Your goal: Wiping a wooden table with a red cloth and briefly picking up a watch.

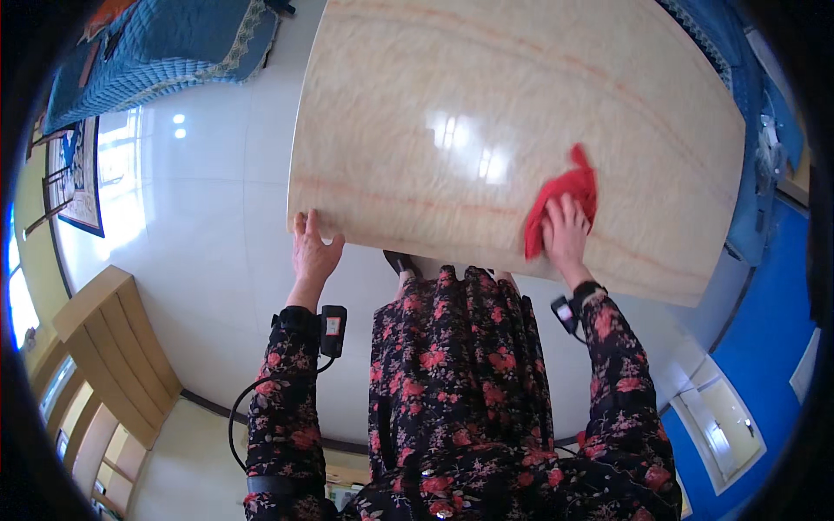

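Glossy white tiled floor [208, 226] all around, blue patterned cloth [165, 43] at upper left, blue wall at right, wooden cabinet [113, 347] at lower left. In the middle, a polished cream bench [486, 104] with reddish marble veins, ceiling lights mirrored in its sheen. Right hand [566, 233] flat on a crumpled red cloth [569, 195] near the bench's near edge, toward its right side; fingers [565, 213] spread and pressing down on the cloth rather than pinching it. Left hand [313, 252] resting on the near left corner of the bench, fingers loosely open, holding nothing, apparently bracing. Floral sleeves and small wrist-worn devices on both forearms. Seemingly mid-wipe, with only the near right strip under the cloth. Next stroke likely needing steady downward pressure and a long reach toward the far side.
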The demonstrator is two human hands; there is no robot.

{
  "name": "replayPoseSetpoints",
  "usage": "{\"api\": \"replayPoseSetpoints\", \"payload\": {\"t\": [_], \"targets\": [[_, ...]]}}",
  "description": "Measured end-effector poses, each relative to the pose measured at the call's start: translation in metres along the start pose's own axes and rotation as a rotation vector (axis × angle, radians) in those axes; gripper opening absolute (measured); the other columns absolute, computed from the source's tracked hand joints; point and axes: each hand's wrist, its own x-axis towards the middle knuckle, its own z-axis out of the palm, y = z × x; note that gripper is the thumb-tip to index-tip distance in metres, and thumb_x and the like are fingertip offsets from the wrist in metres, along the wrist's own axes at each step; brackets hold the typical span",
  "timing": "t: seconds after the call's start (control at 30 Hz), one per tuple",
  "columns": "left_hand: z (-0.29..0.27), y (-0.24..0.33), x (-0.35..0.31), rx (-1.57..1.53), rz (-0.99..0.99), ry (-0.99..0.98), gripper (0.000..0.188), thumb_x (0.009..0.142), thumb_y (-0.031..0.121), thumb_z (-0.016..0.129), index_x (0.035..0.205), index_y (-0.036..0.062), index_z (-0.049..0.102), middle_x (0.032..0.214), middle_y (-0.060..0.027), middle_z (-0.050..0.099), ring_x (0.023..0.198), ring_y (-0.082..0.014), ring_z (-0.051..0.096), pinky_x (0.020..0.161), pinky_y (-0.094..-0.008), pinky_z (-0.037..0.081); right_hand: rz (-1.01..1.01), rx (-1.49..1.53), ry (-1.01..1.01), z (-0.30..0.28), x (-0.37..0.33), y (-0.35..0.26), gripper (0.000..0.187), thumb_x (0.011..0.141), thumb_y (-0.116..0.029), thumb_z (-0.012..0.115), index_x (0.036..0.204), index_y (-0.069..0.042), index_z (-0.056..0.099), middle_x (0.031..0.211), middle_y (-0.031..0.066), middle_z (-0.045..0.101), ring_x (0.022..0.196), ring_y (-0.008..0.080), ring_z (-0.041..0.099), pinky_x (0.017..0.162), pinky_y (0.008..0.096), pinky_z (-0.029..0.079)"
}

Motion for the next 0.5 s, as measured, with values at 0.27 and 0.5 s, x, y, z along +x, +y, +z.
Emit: {"api": "replayPoseSetpoints", "payload": {"t": [0.27,0.5], "targets": [[0.002,0.003,0.006,-0.022,0.059,0.08,0.072,0.076,0.03,0.067,0.137,0.0056,0.038,0.144,-0.0213,0.03,0.131,-0.0364,0.035,0.104,-0.0415,0.037,-0.093,0.106,0.235,-0.015,0.166,-0.218,0.033,0.08,-0.028,0.058,0.111,-0.017,0.055,0.116,0.0073,0.048,0.11,0.0318,0.046,0.077,0.0546,0.04],[0.034,-0.043,-0.008,-0.296,0.0,0.029,0.06,0.08,0.029,0.065,0.132,0.0072,0.044,0.127,-0.022,0.048,0.118,-0.0389,0.047,0.098,-0.0449,0.041,-0.728,0.307,0.014,0.022,0.06,-0.195,0.037,0.081,-0.024,0.059,0.118,-0.021,0.059,0.13,0.0036,0.047,0.124,0.0267,0.039,0.101,0.0503,0.03]]}}
